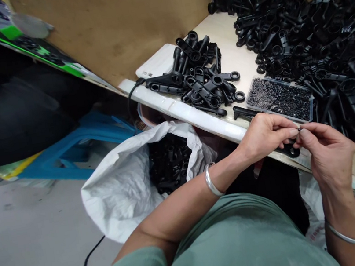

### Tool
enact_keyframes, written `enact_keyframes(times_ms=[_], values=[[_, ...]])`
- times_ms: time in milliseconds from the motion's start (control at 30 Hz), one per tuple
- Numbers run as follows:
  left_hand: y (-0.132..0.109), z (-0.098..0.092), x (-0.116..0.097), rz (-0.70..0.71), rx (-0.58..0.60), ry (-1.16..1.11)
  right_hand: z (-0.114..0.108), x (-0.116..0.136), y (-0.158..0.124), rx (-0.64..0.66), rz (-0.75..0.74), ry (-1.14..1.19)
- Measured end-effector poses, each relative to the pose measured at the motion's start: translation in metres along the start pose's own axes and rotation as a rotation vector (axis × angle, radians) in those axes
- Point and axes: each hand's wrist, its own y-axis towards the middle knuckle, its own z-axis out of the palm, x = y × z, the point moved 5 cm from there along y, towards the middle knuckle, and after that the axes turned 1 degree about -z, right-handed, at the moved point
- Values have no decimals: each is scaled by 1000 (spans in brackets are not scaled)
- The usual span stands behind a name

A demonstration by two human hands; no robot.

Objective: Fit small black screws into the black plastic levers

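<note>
My left hand (266,135) and my right hand (330,152) meet fingertip to fingertip over the front edge of the table. Between the pinched tips of my right thumb and forefinger shows a tiny dark piece (300,129), too small to name. My left thumb and fingers are pinched together right beside it; what they hold, if anything, is hidden. Just beyond my hands lies a clear plastic box (314,106) full of small dark screw-like pieces. A black plastic part (289,150) sits partly hidden below my fingertips, and another long black part (243,112) lies left of the box.
A large heap of black plastic parts (317,41) covers the right of the table (224,32). A smaller pile (196,77) lies left, by a white box (157,62). Below the edge stands a white sack (116,191) of black parts. Cardboard (127,20) walls the back; a blue stool (67,154) stands left.
</note>
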Motion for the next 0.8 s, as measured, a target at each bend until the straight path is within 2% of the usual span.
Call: enact_keyframes(times_ms=[100,200,400,533,600,667,800], values=[[1,0,-2,27,-37,68,-3,15,-3,-51,-99,-230],[3,1,-3,57,-57,158,-4,28,-4,-31,-177,-365],[8,8,-4,159,-8,300,-9,31,5,20,-236,-459],[7,9,-9,213,32,447,-11,26,6,36,-213,-450],[2,8,-15,267,62,616,-12,23,5,47,-178,-427],[-6,7,-20,338,110,878,-15,20,3,69,-138,-421],[-25,3,-17,456,191,1353,-27,9,-5,137,-77,-477]])
